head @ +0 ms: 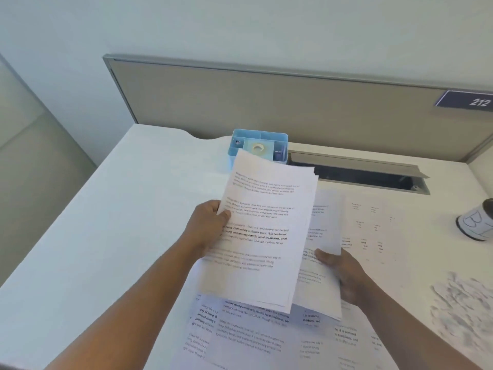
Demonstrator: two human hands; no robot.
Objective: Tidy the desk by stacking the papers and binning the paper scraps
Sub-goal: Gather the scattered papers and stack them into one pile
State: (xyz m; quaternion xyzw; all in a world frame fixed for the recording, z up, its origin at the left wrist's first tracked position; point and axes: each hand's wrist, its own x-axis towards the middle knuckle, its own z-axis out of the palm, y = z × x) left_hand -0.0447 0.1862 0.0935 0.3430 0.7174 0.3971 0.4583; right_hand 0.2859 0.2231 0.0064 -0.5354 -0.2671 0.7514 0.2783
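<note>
Gripping paper stack (264, 236), both hands (210, 228).

One head-worn camera looks forward and down, close over the desk (106, 209).

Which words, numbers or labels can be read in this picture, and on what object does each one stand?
"212": white digits on the dark blue sign on the partition.
"It is centered ... strong community bonds, local traditions, and": bold line on the stack of papers held by the left hand; its other lines are blurred.
Sheets on the desk: similar print, mostly too blurred.
Cup: drawn marks, unreadable.
</note>
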